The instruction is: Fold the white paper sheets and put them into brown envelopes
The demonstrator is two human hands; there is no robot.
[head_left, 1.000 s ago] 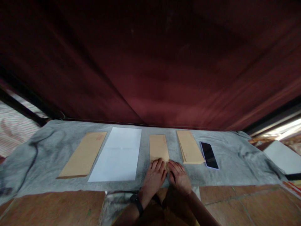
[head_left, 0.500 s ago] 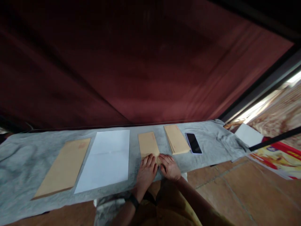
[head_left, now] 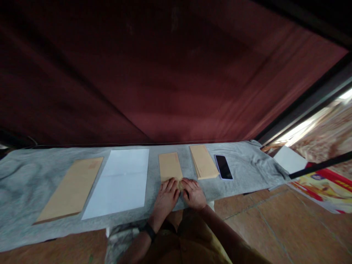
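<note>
A small brown envelope (head_left: 170, 165) lies in front of me, its near end covered by my hands. My left hand (head_left: 167, 196) rests flat across that end, fingers stretched forward and close together. At the envelope's near right corner is my right hand (head_left: 194, 194), fingers bent and thumb tucked in, closed on the paper edge. A bit of lighter paper shows between the two hands. Just right of them sits a stack of brown envelopes (head_left: 203, 161).
A black-screened phone (head_left: 223, 167) lies right of the stack. To the left are a white paper sheet (head_left: 118, 183) and a large brown envelope (head_left: 71, 189). Grey cloth (head_left: 242, 165) covers the narrow surface, backed by a dark red panel (head_left: 165, 91). A colourful box (head_left: 326, 187) stands at right.
The view has shifted slightly, so everything sits a little further left. Both hands stay at the envelope's near end, with only slight finger movement.
</note>
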